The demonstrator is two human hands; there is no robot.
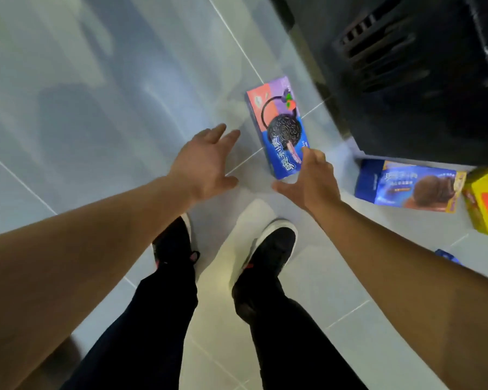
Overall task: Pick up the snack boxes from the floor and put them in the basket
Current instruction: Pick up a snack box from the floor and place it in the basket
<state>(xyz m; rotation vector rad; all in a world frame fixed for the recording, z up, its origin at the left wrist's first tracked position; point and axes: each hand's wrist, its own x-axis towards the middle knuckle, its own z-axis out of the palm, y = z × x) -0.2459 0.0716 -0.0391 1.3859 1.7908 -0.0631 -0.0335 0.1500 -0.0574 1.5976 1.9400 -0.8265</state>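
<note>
A blue, pink and purple cookie box [276,122] lies flat on the grey tiled floor ahead of my feet. My right hand [312,180] hovers over its near end with fingers spread, holding nothing; whether it touches the box I cannot tell. My left hand [206,161] is open, to the left of the box and apart from it. A blue chocolate snack box [406,185] lies to the right, and a yellow box [485,201] sits at the right edge. A black basket [406,80] with slotted walls stands at the upper right.
My two black shoes [273,246] stand on the tiles just below the hands. A small blue object [447,256] peeks out beside my right forearm. Glossy floor tiles [82,94] stretch to the left and far side.
</note>
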